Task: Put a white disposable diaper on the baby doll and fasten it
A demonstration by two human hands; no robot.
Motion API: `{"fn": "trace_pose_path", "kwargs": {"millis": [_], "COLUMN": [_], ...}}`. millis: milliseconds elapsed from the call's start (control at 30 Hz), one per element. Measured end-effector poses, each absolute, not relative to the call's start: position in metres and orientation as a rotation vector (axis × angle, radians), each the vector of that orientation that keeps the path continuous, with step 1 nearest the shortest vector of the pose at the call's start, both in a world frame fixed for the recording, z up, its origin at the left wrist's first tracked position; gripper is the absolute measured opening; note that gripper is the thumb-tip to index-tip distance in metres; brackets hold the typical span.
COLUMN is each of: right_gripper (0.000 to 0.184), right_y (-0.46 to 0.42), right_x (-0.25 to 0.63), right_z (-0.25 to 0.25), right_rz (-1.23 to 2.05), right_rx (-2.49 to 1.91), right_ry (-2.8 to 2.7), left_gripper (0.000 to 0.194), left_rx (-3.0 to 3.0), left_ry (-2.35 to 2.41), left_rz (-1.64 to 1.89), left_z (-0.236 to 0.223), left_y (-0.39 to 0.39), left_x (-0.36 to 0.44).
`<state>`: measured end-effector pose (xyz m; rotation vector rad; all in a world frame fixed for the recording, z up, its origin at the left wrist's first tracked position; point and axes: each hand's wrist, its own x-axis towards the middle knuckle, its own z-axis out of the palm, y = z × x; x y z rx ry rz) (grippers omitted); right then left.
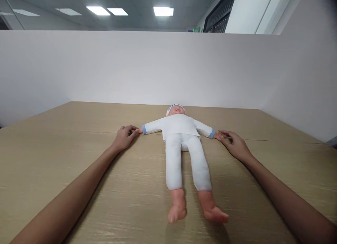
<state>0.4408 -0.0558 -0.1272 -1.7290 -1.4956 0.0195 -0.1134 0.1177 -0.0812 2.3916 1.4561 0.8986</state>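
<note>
A baby doll (pixel 181 125) lies on its back in the middle of the table, head away from me and bare feet toward me. It wears a white top with blue cuffs, white trousers and a white cap with blue lettering. Both its arms are stretched out sideways. My left hand (pixel 125 137) pinches the doll's hand on the left side, fingers closed around it. On the other side my right hand (pixel 235 144) has its thumb and fingers closed on the doll's other hand. The doll's legs lie slightly apart.
The wooden table (pixel 126 202) has a thin seam running across it at the height of the doll's arms. A white partition (pixel 131 68) stands along the far edge, and a white wall (pixel 310 75) rises on the right.
</note>
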Motion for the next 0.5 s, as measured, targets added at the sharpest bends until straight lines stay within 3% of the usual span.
{"fn": "trace_pose_path", "kwargs": {"millis": [500], "right_gripper": [0.045], "right_y": [-0.0613], "right_x": [0.4472], "right_z": [-0.1211], "right_rz": [0.155], "right_rx": [-1.756], "right_ry": [-1.494], "left_gripper": [0.058], "left_rx": [2.314], "left_ry": [1.617], "left_rz": [0.824], "left_z": [-0.0891], "left_y": [0.1291], "left_x": [-0.1161]}}
